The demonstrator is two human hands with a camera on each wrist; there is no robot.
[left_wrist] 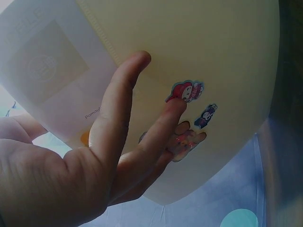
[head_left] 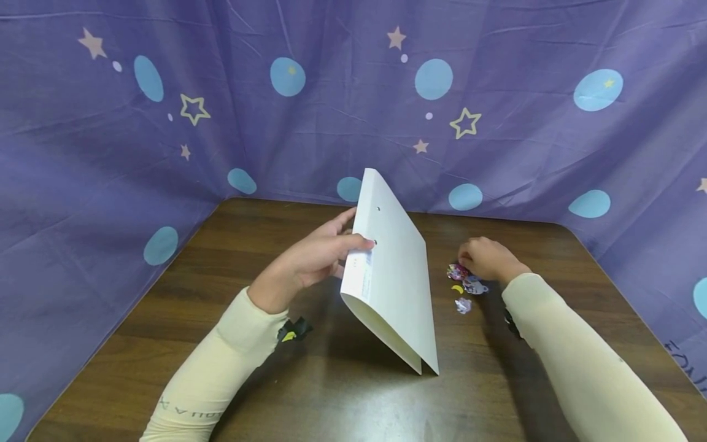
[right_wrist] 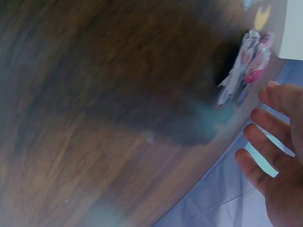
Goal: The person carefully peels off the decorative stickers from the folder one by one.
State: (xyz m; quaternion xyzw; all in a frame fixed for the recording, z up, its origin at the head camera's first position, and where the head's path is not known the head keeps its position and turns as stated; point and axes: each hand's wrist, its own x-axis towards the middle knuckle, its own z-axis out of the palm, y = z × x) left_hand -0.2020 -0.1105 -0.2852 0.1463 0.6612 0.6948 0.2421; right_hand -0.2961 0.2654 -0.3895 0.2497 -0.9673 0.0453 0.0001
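My left hand (head_left: 317, 255) holds a white ring-hole file folder (head_left: 400, 264) by its spine, thumb on the spine and fingers behind the cover. The folder stands tilted, its lower corners down by the wooden table. In the left wrist view, the fingers lie across the far cover, over a red-hooded character sticker (left_wrist: 181, 90) and a bear-like sticker (left_wrist: 186, 143); a small dark figure sticker (left_wrist: 206, 116) is beside them. My right hand (head_left: 488, 259), fingers loosely bent and holding nothing visible, is at a small pile of cut-out stickers (head_left: 474, 284).
A yellow banana-shaped sticker (head_left: 457, 288) and a pale sticker (head_left: 463, 306) lie just in front of the pile. The brown wooden table (head_left: 232, 245) is bordered by a purple curtain (head_left: 353, 92) with stars and blue ovals at the back and sides.
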